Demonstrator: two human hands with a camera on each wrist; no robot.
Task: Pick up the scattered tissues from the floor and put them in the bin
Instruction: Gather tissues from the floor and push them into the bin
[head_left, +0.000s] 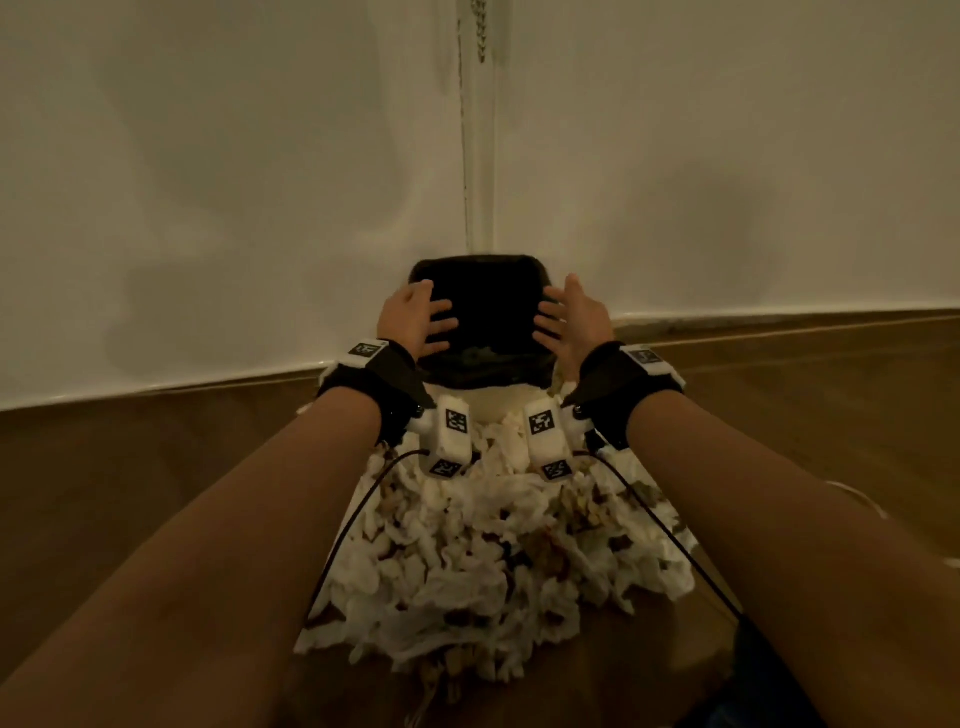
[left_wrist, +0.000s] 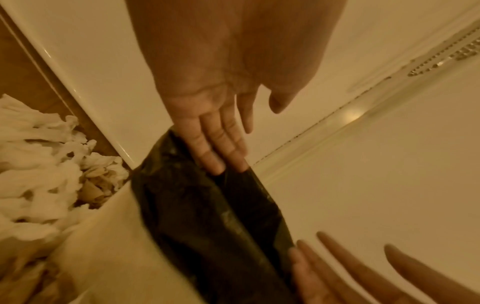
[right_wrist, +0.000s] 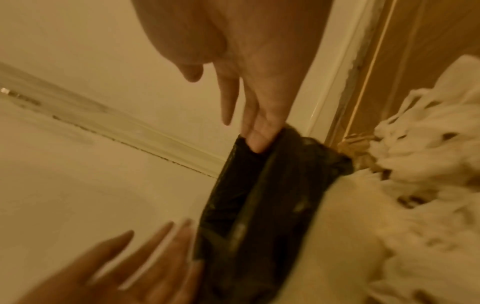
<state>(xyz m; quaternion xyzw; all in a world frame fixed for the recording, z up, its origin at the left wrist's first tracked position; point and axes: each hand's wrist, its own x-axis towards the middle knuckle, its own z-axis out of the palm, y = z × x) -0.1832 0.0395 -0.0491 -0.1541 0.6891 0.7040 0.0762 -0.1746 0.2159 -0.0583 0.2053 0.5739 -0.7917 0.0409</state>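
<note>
While seen from the head camera, left hand (head_left: 415, 319) and right hand (head_left: 569, 322) spread flat-fingered and holding nothing at 9 and 3 o'clock of the white bin lined with a black plastic bag (head_left: 480, 376), in the wall corner at 12 o'clock, with the heap of crumpled white tissues (head_left: 478, 561) lying on the brown wooden floor (head_left: 156, 457) at 6 o'clock. From the left wrist, straight fingers (left_wrist: 221, 144) touching the liner's rim, tissues at 9 o'clock. From the right wrist, fingertips (right_wrist: 259, 133) on the rim too, tissues at 3 o'clock; by the look of it nearly everything left to bin.

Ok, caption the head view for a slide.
Both hands, left and right, open over the bin; tissues heaped on the floor.
</note>
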